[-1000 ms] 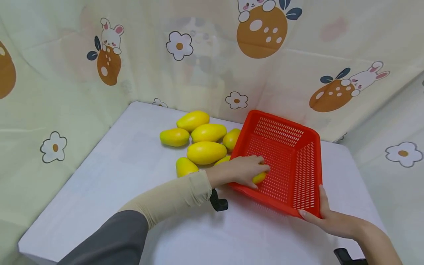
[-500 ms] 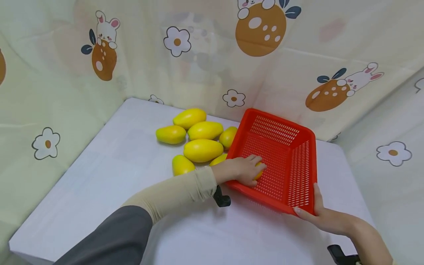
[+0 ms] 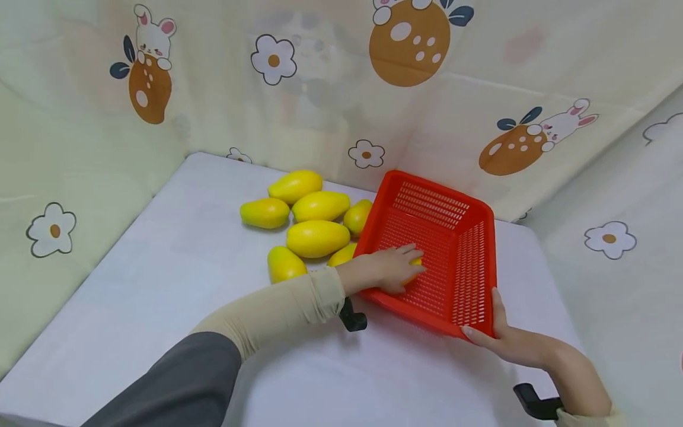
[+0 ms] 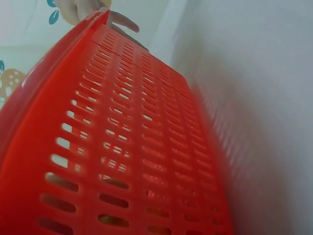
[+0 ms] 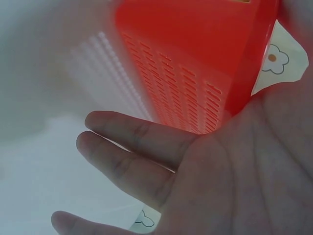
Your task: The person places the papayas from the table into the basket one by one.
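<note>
A red plastic basket [image 3: 475,270] with slotted walls stands tilted on the table. My left hand [image 3: 392,268] reaches over its left rim, its fingers around a yellow mango [image 3: 417,261] low inside; the hand covers most of the fruit. At the near right corner, my right hand [image 3: 514,344] holds the basket, thumb on the front rim and fingers along the outer side. In the right wrist view, several fingers [image 5: 132,166] stretch out beside the red wall. The left wrist view is filled mostly by the basket's slotted outer wall [image 4: 132,132].
Several yellow mangoes [image 3: 318,238] lie in a group on the white table [image 3: 176,267], left of the basket. A patterned curtain [image 3: 320,107] hangs behind the table. Black wrist mounts [image 3: 352,317] stick out below both wrists.
The whole head view has shifted, so table, mangoes and basket sit further left. Less of the mango shows under my left hand, whose fingers look more spread. My right hand keeps its hold on the corner.
</note>
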Motion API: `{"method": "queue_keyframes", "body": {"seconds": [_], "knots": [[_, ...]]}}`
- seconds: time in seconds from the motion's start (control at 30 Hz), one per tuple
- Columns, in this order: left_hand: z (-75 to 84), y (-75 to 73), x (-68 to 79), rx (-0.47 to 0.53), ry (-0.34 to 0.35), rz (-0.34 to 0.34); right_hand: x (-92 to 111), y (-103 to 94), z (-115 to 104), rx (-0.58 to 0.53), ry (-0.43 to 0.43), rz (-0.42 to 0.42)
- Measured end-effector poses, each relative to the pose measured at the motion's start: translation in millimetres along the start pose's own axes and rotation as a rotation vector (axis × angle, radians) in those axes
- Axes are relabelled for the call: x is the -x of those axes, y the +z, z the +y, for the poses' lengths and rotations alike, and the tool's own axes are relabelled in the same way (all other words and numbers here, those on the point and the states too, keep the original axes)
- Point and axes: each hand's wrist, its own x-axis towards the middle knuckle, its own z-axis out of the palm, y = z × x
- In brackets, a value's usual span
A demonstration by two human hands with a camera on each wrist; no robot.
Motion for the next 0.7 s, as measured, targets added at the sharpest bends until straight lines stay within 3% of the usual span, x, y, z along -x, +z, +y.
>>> {"method": "queue_keyframes", "body": {"seconds": [0.17,0.4,0.53,0.7], "knots": [[-3.9,0.0,4.9,-0.026,0.017,0.048,-2.4,1.0,-5.2,0.013,0.007,0.002],[-11.7,-16.6,25.4,-0.018,0.014,0.211,0.8,-0.9,-3.0,-0.003,0.013,-0.015],[-25.7,-26.2,45.1,-0.011,-0.015,0.337,0.5,-0.3,0.1,-0.006,0.008,-0.019],[-56.5,-29.9,75.3,0.024,-0.094,0.544,-1.4,-0.1,-0.1,-0.016,-0.019,-0.004]]}}
